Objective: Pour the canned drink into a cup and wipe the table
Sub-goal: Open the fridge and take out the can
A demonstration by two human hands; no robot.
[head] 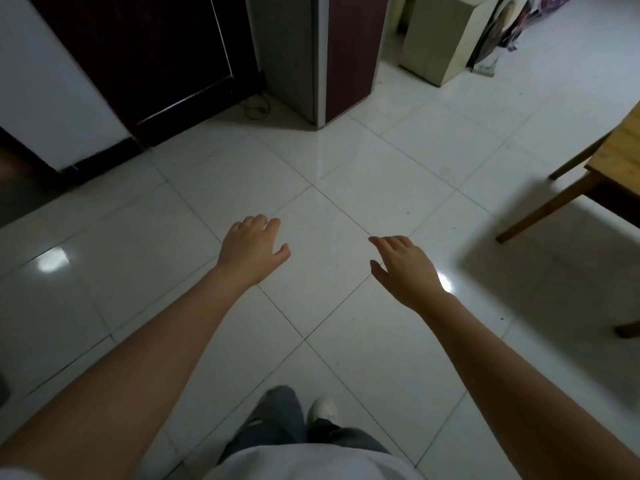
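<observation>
Neither the can nor the cup is in view yet; only a corner of the wooden table (620,157) shows, at the frame's right edge. So the right hand (405,268) is nearer it than the left hand (251,249). Both 2 hands hang over the tiled floor (329,168), fingers loosely spread, holding and touching nothing.

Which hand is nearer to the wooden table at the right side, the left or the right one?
Right. The right hand hangs over the tiled floor, apart from the wooden table at the right edge. The left hand hangs farther from it, beyond the right hand.
</observation>
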